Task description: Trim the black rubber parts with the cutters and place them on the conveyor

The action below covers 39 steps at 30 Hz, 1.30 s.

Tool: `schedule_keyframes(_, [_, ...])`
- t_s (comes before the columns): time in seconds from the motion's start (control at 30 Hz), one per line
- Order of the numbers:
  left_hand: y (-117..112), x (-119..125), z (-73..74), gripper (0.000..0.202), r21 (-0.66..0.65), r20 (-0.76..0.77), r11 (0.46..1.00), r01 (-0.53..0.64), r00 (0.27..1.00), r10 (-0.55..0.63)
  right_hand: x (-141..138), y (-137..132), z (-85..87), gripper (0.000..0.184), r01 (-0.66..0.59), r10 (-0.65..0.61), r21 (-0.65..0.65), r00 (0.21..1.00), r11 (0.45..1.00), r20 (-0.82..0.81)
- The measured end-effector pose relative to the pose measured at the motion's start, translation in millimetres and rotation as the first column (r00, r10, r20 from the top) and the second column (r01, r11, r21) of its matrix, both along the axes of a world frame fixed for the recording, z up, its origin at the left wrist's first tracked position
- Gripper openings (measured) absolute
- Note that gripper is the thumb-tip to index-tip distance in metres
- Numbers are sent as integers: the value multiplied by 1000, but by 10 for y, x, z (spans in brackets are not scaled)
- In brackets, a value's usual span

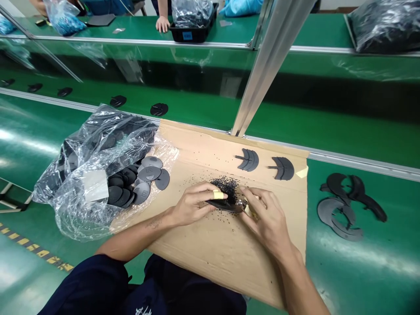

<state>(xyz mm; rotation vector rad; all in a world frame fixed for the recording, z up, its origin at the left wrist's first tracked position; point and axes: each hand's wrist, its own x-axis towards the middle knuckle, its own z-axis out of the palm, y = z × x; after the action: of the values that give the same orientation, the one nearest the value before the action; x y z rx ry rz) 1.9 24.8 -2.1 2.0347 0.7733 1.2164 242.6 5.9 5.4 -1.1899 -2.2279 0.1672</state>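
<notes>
Over the cardboard sheet (197,245), my left hand (193,203) pinches the left end of a dark curved plastic part (226,205). Yellow wrapping covers one of its fingertips. My right hand (265,214) is closed at the part's right end around a small shiny metal tool (242,204), mostly hidden by the fingers, so its kind is unclear. A heap of tiny black bits (226,186) lies just behind the part, with loose bits scattered round it. Farther back on the cardboard rest two black fan-shaped pieces with thin stems, a left one (248,160) and a right one (284,168).
Left, a clear plastic bag (82,175) spills dark discs (142,192). Curved black pieces (341,218) lie on the green bench at right. Black parts (159,109) line the green belt. A metal post (262,74) rises behind; beyond, another person's hand (162,24) touches the bench beside a black bin (192,35).
</notes>
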Motion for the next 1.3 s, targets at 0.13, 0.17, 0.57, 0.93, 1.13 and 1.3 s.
schedule_keyframes(0.13, [12,1,8,31,4,10,1000,15,1000,-15,26,-11,-10,47,-32,32,-13,999,999,-43])
schedule_keyframes(0.17, [13,1,11,31,1,9,1000,18,1000,-18,28,-12,-7,44,-44,43,-18,998,999,-47])
schedule_keyframes(0.57, [16,-9,41,30,-2,0,998,56,998,-56,40,-5,53,30,-101,101,1,993,995,-61])
schedule_keyframes(0.93, [1,-3,25,27,-22,27,998,64,998,-63,73,-14,30,39,-111,111,5,993,994,-34])
schedule_keyframes(1.13, [2,-5,7,25,-20,32,996,90,995,-89,89,-34,50,39,-112,111,38,994,993,8])
schedule_keyframes(1.3, [0,-18,20,25,-39,13,993,110,994,-109,77,-48,59,31,-128,129,34,991,991,-30])
